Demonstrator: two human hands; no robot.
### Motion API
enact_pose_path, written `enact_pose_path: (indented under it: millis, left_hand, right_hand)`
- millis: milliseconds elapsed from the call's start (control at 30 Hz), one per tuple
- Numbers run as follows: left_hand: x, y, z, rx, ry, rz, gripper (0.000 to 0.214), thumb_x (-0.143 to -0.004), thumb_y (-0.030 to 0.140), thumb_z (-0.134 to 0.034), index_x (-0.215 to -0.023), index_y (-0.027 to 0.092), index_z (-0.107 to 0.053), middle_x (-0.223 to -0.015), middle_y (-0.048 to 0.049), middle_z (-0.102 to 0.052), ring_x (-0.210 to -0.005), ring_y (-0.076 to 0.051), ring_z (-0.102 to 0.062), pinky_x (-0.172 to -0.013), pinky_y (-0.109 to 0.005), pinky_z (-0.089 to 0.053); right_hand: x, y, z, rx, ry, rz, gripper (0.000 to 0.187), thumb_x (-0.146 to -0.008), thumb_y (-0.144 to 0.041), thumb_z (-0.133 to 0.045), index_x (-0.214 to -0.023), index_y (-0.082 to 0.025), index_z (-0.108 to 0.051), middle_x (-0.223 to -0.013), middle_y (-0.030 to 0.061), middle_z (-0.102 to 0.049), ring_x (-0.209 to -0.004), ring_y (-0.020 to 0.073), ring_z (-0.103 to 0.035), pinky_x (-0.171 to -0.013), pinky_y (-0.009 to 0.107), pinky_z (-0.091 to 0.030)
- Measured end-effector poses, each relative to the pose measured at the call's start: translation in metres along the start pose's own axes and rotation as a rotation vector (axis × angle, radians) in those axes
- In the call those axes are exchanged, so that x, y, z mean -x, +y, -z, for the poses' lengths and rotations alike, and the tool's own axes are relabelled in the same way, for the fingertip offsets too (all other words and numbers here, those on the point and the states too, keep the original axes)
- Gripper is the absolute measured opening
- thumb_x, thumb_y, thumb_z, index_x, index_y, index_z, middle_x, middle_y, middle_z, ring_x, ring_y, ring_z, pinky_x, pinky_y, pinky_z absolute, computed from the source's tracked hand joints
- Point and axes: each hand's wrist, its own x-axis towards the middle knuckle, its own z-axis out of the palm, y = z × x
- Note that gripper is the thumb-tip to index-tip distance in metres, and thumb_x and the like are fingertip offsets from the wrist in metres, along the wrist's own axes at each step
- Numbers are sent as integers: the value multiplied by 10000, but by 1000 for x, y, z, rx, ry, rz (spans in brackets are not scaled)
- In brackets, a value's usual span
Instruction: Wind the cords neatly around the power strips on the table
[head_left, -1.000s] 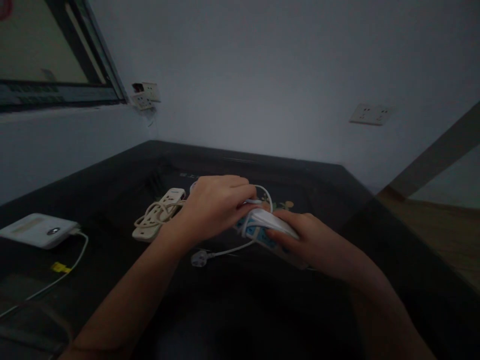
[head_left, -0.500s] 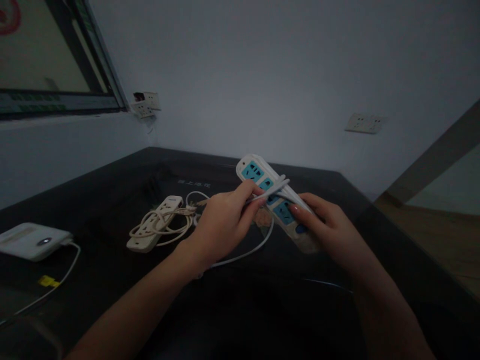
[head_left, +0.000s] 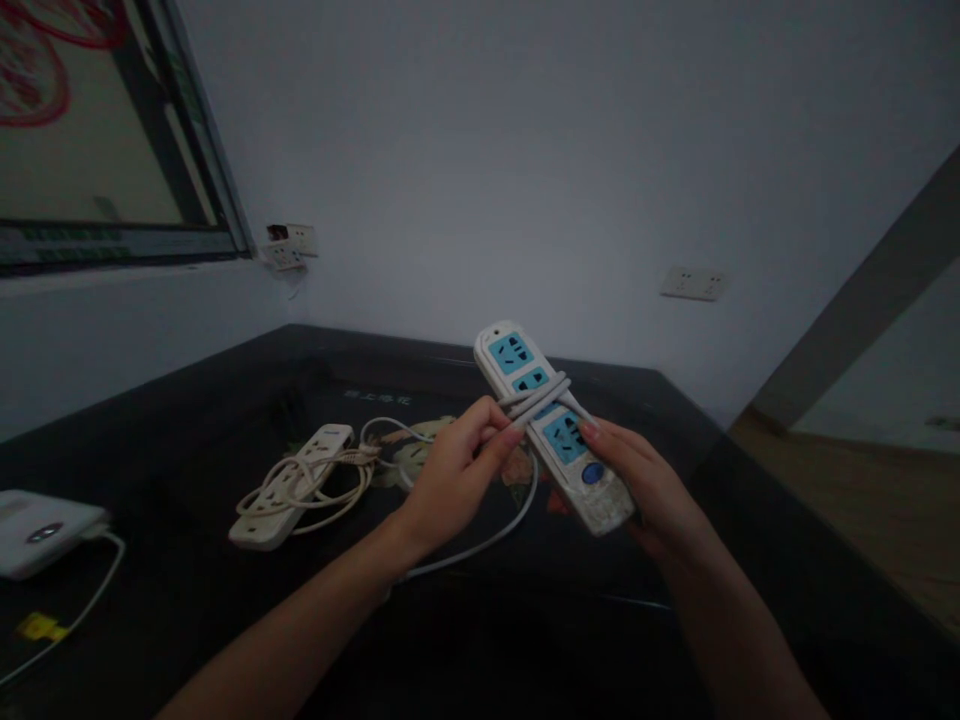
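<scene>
A white power strip (head_left: 611, 503) with blue sockets and a blue switch is tilted above the dark table, its lower right end scuffed. My right hand (head_left: 649, 470) grips it from the right side, thumb on the face near the switch and fingers mostly hidden behind. A grey-white cord (head_left: 544, 395) loops around the strip's middle. My left hand (head_left: 457, 465) pinches that cord at the strip's left edge. From there the cord hangs in a wide curve and passes behind my left forearm.
Left of my hands, a second white power strip (head_left: 330, 440) lies with its cord coiled over it. A white box-shaped device (head_left: 52, 525) with a cable and a yellow tag (head_left: 41, 627) sits farther left on the black, flower-patterned table (head_left: 247, 400). Wall sockets (head_left: 694, 284) are behind.
The strip has turned to show its face and switch more fully. Another turn of cord now shows around its middle. The whole view has shifted slightly.
</scene>
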Motion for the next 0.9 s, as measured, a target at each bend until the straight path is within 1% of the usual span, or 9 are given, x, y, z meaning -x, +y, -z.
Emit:
enact_pose_path:
  millis: [100, 200, 333, 433, 533, 600, 667, 733, 900]
  left_hand:
    - [0, -1, 1, 54, -2, 2, 215, -896, 349, -489, -755, 199, -427, -571, 64, -409, -495, -75, -368, -446, -210, -292]
    - [0, -1, 1, 39, 8, 19, 226, -891, 355, -501, -746, 193, -438, -573, 62, -429, -495, -71, -376, -449, -202, -299]
    - [-1, 0, 6, 101, -17, 5, 243, -873, 381, -524, -744, 181, -476, -571, 59, -445, -488, -67, -378, -451, -194, -300]
    - [-4, 1, 13, 191, -126, 2, 270, -865, 408, -529, -743, 167, -530, -561, 53, -440, -475, -66, -355, -439, -194, -277]
    - [-7, 1, 19, 256, -280, 48, 313, -865, 425, -535, -710, 155, -557, -589, 37, -464, -474, -59, -332, -430, -192, -251]
    - [-8, -1, 21, 303, -342, 66, 350, -861, 456, -538, -691, 151, -561, -591, 36, -465, -466, -54, -313, -423, -192, -236]
    - [-8, -5, 21, 355, -343, 67, 387, -845, 495, -553, -669, 150, -548, -574, 43, -450, -453, -51, -293, -417, -191, -223]
    - [-9, -11, 19, 409, -314, 57, 413, -822, 523, -579, -652, 150, -528, -555, 50, -437, -442, -47, -282, -413, -190, -214]
    - [-8, -29, 11, 567, -295, -8, 490, -752, 570, -642, -572, 139, -494, -509, 54, -411, -423, -36, -293, -396, -180, -181]
  right_hand:
    - [1, 0, -1, -3, -13, 2, 367, -758, -477, -660, -888, -135, -640, -688, 64, -701, -467, 152, -637, -429, 247, -515]
    - [0, 2, 0, -1, -34, 5, 362, -776, -482, -642, -879, -135, -636, -700, 73, -708, -474, 151, -641, -436, 241, -517]
    - [0, 2, 3, -50, -98, -22, 385, -791, -496, -622, -906, -129, -637, -698, 74, -706, -481, 154, -650, -444, 236, -521]
    - [2, -1, 9, -112, -149, -55, 381, -789, -499, -618, -911, -138, -636, -694, 76, -706, -489, 173, -661, -456, 254, -533]
    - [5, -4, 14, -144, -158, -77, 379, -773, -501, -621, -909, -148, -636, -693, 81, -713, -488, 192, -667, -456, 275, -542]
    - [7, -6, 15, -154, -162, -83, 389, -771, -512, -611, -901, -146, -639, -688, 86, -713, -483, 193, -665, -449, 275, -539]
    - [9, -7, 12, -168, -161, -86, 393, -780, -518, -594, -882, -141, -640, -678, 90, -711, -478, 191, -662, -443, 272, -537]
    - [12, -6, 8, -202, -171, -92, 391, -793, -516, -582, -870, -137, -641, -674, 93, -715, -482, 193, -668, -445, 268, -539]
    - [17, 1, -7, -306, -291, -113, 374, -814, -505, -583, -909, -151, -651, -704, 93, -737, -505, 194, -691, -461, 248, -547]
